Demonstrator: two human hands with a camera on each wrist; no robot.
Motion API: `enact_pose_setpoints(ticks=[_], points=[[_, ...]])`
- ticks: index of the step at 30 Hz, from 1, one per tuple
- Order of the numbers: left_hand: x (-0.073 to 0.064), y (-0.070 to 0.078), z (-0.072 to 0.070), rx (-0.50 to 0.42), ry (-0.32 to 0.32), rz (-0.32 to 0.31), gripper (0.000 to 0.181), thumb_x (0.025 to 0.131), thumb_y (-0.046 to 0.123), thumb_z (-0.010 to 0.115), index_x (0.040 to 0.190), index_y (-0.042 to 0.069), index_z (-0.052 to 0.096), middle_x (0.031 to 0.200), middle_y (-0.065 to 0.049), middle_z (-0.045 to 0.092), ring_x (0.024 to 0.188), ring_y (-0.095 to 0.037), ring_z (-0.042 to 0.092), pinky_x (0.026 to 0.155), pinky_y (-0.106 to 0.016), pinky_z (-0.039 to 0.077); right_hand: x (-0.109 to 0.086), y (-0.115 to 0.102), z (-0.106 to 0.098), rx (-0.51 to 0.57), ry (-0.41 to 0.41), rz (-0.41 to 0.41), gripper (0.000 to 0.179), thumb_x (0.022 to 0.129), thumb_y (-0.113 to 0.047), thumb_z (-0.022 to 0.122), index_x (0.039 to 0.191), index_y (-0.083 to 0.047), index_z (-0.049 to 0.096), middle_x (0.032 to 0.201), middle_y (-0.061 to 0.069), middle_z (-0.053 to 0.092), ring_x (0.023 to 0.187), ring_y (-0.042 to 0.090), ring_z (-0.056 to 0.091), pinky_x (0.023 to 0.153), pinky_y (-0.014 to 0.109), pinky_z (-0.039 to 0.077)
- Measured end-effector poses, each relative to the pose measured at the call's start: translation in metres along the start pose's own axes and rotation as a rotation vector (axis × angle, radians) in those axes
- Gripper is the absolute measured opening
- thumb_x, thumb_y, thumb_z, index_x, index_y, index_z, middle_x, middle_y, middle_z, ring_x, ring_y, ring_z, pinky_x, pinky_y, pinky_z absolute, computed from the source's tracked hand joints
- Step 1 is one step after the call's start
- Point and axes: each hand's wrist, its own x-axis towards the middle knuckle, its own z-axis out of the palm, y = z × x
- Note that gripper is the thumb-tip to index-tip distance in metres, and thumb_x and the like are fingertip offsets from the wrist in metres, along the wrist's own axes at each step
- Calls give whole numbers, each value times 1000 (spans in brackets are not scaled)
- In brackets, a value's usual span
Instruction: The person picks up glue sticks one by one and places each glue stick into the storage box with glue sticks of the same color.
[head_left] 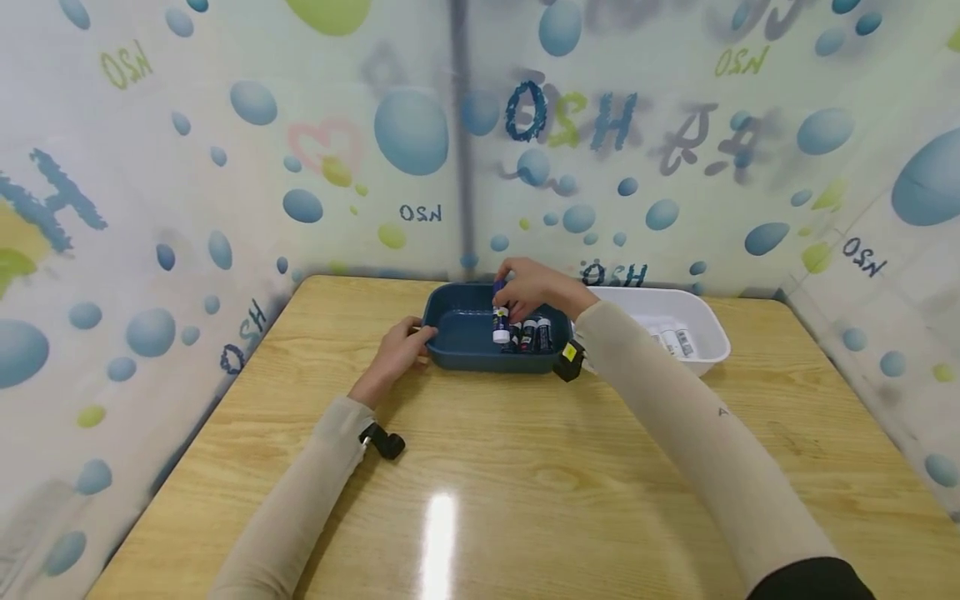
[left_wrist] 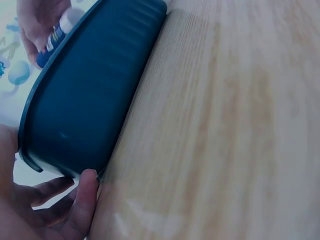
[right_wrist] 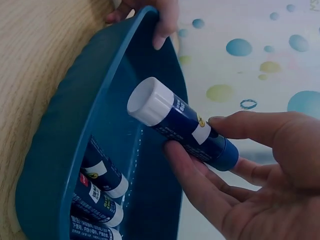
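My right hand (head_left: 531,286) pinches a dark blue glue stick (right_wrist: 182,125) between thumb and fingers, its white end tilted down over the blue plastic bin (head_left: 487,362). Inside that bin, several similar glue sticks (right_wrist: 97,205) lie side by side at its right end, white ends showing. At the bin's left end my left hand (head_left: 397,350) grips the wall, with the thumb over the rim and the other fingers (left_wrist: 82,200) outside and low against the base.
Right of the blue bin stands a white bin (head_left: 708,333), partly behind my right forearm, with white labelled items (head_left: 677,342) in it. Both sit at the back of a wooden table (head_left: 525,483), near a patterned wall covering (head_left: 420,242). A black wrist camera (head_left: 570,360) hangs close by the blue bin's corner.
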Motion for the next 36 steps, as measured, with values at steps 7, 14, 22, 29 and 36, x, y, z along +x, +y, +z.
enact_pose_setpoints(ticks=[7,14,22,29,36], points=[[0,1,1,3,1,1,54,105,38,53,146,4,50,126,-20,62,91,-21,64,70,-29,62,14,-4,-1,-48,-21,50,56,101,-12,64,149,-1,38,128,25,59,100,37,72,97,54,59],[1,-1,2,-6,2,11,53,104,38,53,145,4,51,122,-19,63,89,-19,64,69,-30,62,26,-3,4,-150,4,76,49,100,-11,65,142,1,43,130,22,59,98,35,73,93,48,62],[-1,0,2,-12,-1,14,53,104,39,53,145,6,52,125,-20,62,91,-21,64,70,-32,63,34,0,12,-213,-15,81,32,98,-14,69,126,-1,57,119,20,67,87,30,76,87,44,64],[0,1,2,-23,4,16,53,103,39,54,145,6,52,123,-19,63,90,-19,63,68,-31,63,37,3,15,-239,-41,116,25,98,-12,68,120,-1,62,119,19,70,87,27,77,84,40,64],[0,0,2,-18,4,10,51,104,38,54,144,7,52,122,-19,63,90,-20,63,68,-31,63,36,5,19,-270,-67,116,22,98,-12,67,118,-2,67,114,17,74,87,26,77,81,36,65]])
